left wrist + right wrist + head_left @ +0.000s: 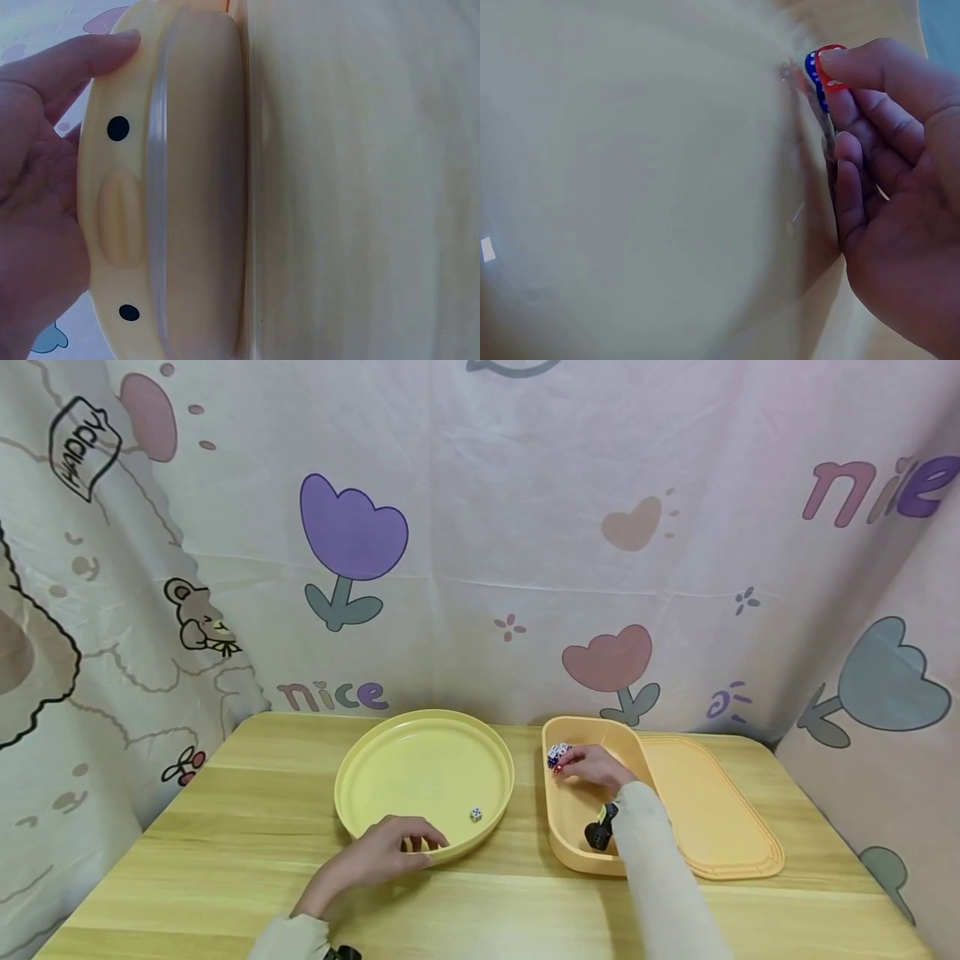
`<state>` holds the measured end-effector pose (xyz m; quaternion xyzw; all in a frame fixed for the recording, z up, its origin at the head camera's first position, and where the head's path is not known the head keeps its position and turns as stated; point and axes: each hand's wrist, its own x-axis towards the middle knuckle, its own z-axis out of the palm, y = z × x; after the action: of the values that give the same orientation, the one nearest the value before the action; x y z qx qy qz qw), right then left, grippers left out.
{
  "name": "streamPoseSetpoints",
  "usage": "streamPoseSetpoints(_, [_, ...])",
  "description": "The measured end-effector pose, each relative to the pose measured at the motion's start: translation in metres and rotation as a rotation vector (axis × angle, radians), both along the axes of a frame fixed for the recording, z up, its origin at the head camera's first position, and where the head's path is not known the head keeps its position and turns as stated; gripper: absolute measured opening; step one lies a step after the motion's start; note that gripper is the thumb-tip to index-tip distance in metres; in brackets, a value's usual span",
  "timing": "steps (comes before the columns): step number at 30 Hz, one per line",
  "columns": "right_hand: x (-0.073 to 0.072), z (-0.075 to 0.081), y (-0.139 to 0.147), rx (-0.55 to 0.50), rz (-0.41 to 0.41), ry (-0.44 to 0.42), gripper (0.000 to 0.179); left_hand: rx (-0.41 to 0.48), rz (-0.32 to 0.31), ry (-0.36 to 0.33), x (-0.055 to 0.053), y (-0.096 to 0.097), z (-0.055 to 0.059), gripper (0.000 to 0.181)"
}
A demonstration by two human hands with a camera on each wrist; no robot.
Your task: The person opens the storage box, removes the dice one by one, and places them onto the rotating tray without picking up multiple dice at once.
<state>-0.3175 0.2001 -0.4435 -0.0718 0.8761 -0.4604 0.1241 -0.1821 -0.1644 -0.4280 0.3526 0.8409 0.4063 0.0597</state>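
Left hand [388, 850] loosely grips the rim of a round yellow plastic tray [412, 768], probably steadying it; right hand [596, 767] pinches a red white-spotted die [823, 73] in an orange rounded plastic box [577, 857], a fingertip hold likely suiting its smallness.

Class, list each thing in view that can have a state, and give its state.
Round tray: upright, uncovered
White die: lying in the round tray
Orange bin: uncovered
Lid: off, lying flat beside the orange bin
Red die: pinched
Other dice: clustered inside the orange bin
Left hand: gripping the round tray's rim
Right hand: pinching the red die
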Motion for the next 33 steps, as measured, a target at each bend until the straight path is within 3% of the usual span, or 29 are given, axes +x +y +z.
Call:
streamPoseSetpoints(9, [0.003,0.001,0.013,-0.086,0.012,-0.027,0.017,0.014,-0.005,-0.017,0.003,0.002,-0.004,0.018])
streamPoseSetpoints(14, [0.002,0.003,0.014,-0.078,0.021,-0.015,0.016,0.026,-0.007,-0.013,0.002,0.002,-0.004,0.018])
streamPoseSetpoints(22, [0.004,0.022,0.012,-0.114,0.068,0.124,0.020,0.016,0.007,0.006,0.002,0.001,-0.002,0.019])
streamPoseSetpoints(33, [0.024,0.053,-0.004,-0.189,-0.035,0.219,0.016,-0.002,0.021,-0.008,0.002,0.002,-0.003,0.019])
